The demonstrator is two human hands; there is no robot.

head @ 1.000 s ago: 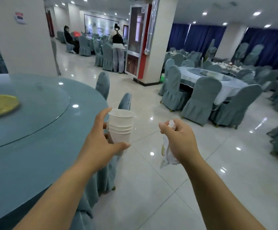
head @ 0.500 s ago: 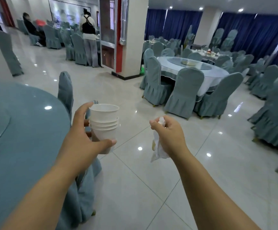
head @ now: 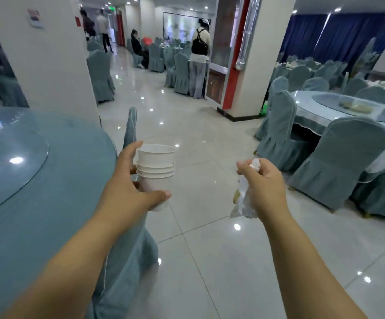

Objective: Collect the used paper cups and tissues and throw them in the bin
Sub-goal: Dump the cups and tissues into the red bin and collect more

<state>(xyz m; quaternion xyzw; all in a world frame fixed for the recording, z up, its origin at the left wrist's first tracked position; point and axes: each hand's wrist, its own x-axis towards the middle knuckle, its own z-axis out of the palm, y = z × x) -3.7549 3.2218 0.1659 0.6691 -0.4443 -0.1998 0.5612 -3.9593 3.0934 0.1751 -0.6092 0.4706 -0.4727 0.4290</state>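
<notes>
Forearms reach forward from the bottom of the view, bare and roughly parallel, held out over the tiled floor (head: 209, 261) at about the same height.

The left hand (head: 127, 192) is turned thumb-side toward the camera and wraps a stack of paper cups (head: 155, 166). Its thumb crosses the front of the lowest cup near the base. The index finger stands up along the far left side to the top rim, and the remaining fingers (head: 133, 169) curl behind. The cups are white, nested and upright with mouths up; about 4 rims show. They hang in the air just past the edge of the round blue desk (head: 37, 185) on the left, above a covered chair (head: 130, 127) tucked against it.

The right hand (head: 265, 187) is closed into a loose fist, knuckles up and wrist slightly bent. It clutches a wad of crumpled tissues (head: 244, 203), which pokes out white above the index finger and trails below the palm with a yellowish stain on it.

The 2 hands are well apart, neither touching the desk.

Farther off stand a white pillar (head: 48, 54), another round desk (head: 324, 104) ringed with covered chairs on the right, and a person (head: 199, 63) standing with their back turned.
</notes>
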